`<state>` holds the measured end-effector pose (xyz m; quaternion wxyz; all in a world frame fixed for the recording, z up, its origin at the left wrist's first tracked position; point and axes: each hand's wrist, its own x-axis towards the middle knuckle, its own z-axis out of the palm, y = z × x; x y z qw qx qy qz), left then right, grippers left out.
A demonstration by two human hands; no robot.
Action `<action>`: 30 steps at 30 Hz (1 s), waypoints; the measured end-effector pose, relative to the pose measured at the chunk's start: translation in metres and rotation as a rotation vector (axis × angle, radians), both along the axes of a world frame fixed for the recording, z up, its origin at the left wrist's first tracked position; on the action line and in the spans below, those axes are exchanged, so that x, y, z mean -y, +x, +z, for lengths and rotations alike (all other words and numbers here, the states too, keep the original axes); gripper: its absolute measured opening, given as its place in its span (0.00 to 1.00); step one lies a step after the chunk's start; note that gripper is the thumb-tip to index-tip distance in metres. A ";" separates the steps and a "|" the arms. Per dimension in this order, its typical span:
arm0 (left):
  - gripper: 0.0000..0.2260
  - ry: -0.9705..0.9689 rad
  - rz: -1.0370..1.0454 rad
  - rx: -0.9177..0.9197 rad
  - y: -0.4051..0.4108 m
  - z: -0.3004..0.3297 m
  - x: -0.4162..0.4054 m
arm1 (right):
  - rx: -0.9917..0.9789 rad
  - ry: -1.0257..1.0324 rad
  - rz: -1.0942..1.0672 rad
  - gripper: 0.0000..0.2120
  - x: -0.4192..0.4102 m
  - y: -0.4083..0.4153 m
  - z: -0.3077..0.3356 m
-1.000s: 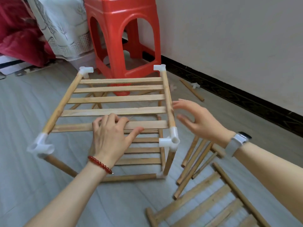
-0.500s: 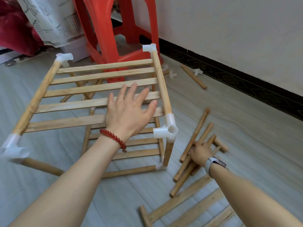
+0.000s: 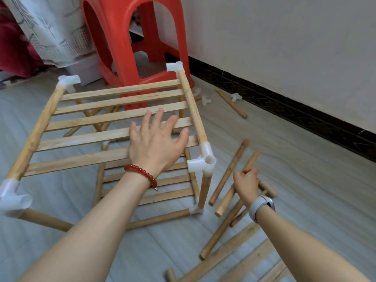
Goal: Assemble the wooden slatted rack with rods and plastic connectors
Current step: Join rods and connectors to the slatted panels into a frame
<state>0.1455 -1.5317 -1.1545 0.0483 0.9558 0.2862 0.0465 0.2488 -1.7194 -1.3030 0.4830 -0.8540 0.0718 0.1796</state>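
Note:
A wooden slatted rack (image 3: 85, 121) stands on the floor with two slatted shelves joined by rods. White plastic connectors sit at its corners, one (image 3: 203, 159) at the near right. My left hand (image 3: 156, 143) lies flat and open on the upper shelf's slats, near that corner. To the right of the rack, my right hand (image 3: 246, 184) is closed around a loose wooden rod (image 3: 252, 161) among several rods lying on the floor.
A red plastic stool (image 3: 130, 37) stands just behind the rack. A spare slatted panel (image 3: 234, 259) lies at the lower right. A loose rod (image 3: 231, 102) and white connectors (image 3: 236, 97) lie near the dark skirting of the wall. Cloth hangs at the upper left.
My right hand dropped from beside the rack's near right corner to the loose rods and closed on one. My left hand shifted right and spread flat on the slats.

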 end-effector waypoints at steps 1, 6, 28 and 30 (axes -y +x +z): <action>0.26 -0.005 0.002 0.005 0.001 -0.001 0.000 | 0.022 0.109 -0.037 0.13 -0.002 0.003 0.014; 0.26 -0.085 -0.017 0.007 -0.002 0.002 -0.001 | 0.265 0.349 -0.008 0.15 -0.016 0.008 0.098; 0.10 -1.033 0.513 0.887 -0.219 -0.013 -0.106 | 1.340 -0.346 1.141 0.15 -0.103 -0.141 0.164; 0.10 -1.042 0.508 0.926 -0.215 -0.013 -0.105 | 1.336 -0.329 1.110 0.16 -0.108 -0.145 0.163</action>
